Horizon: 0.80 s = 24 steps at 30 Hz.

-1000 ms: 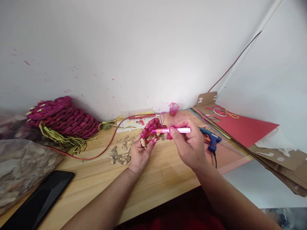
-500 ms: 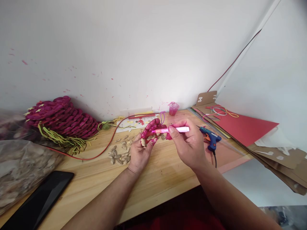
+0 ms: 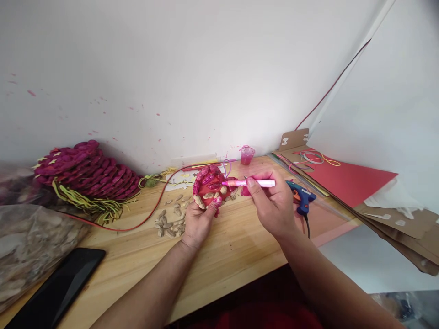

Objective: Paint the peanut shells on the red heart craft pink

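Note:
My left hand [image 3: 197,223] grips the lower edge of a round red disc [image 3: 209,188] covered with peanut shells, some painted magenta and some bare. The disc is held upright over the wooden table [image 3: 219,256], its face turned toward me. My right hand [image 3: 272,208] is closed on a pink and white glitter pen [image 3: 248,183], held level with its tip touching the disc's right side.
Loose peanut shells [image 3: 169,221] lie left of my left hand. A stack of magenta shell discs [image 3: 87,171] sits at the back left, with a bag of shells [image 3: 30,242] and a black phone [image 3: 56,285] nearer. A blue glue gun [image 3: 302,196], pink cup [image 3: 247,155] and red paper [image 3: 346,180] lie right.
My left hand has tilted the disc up so its shell-covered face shows more fully. The pen has shifted slightly right and stays at the disc.

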Tool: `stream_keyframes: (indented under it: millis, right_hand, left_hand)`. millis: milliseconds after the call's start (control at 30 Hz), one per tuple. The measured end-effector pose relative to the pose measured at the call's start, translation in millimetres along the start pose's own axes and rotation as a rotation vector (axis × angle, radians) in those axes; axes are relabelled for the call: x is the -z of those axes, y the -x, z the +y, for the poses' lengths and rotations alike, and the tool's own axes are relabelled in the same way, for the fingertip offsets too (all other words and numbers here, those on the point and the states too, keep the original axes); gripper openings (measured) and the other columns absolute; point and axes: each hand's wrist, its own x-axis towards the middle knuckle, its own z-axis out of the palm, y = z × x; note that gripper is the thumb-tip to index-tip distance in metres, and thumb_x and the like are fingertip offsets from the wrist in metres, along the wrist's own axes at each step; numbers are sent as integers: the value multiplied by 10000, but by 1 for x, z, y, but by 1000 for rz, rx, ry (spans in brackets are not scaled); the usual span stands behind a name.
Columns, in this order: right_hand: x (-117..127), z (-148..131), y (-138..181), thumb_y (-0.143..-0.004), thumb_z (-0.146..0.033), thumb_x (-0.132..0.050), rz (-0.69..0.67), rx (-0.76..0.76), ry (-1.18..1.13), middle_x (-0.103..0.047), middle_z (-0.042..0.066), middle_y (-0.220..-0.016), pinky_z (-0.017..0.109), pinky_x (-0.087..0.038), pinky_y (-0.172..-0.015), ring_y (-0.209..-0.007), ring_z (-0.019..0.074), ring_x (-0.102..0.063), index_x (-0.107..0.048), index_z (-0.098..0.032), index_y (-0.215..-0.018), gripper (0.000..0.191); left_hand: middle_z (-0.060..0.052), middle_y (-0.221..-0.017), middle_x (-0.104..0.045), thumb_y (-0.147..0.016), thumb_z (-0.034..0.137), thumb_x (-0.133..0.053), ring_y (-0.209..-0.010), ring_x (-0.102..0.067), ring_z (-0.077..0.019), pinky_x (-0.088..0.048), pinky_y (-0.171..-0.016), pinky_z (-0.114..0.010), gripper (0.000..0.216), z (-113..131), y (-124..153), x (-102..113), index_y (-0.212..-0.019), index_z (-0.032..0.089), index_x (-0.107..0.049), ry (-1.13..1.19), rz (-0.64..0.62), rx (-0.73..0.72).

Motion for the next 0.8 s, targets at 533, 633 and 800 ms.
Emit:
stream_keyframes:
  millis: [533, 633, 800]
  right_hand:
    - [-4, -1, 2, -958, -395, -689, -48, 67, 46, -653, -25, -736, 258, -463, -581, -633, 130, -598, -575, -229, -905, 208]
    - [-3, 1, 2, -963, -375, -682, -43, 66, 67, -649, -28, -731, 256, -456, -579, -627, 127, -588, -577, -228, -916, 187]
    - [2, 4, 5, -976, -340, -666, -50, 57, 87, -660, -27, -738, 259, -458, -593, -640, 130, -605, -572, -231, -929, 152]
  left_hand:
    - [-6, -558, -615, -812, 520, -804, -508, -516, -109, -446, -500, -241, 429, -26, 0, 5, -619, 172, -645, 182, -68, 80]
    - [-3, -548, -610, -787, 542, -817, -487, -503, -106, -435, -480, -240, 441, -24, 1, 4, -622, 171, -647, 188, -64, 105]
    - [-2, -538, -602, -776, 524, -834, -490, -499, -101, -423, -475, -230, 444, -24, 0, 4, -594, 168, -642, 219, -49, 118]
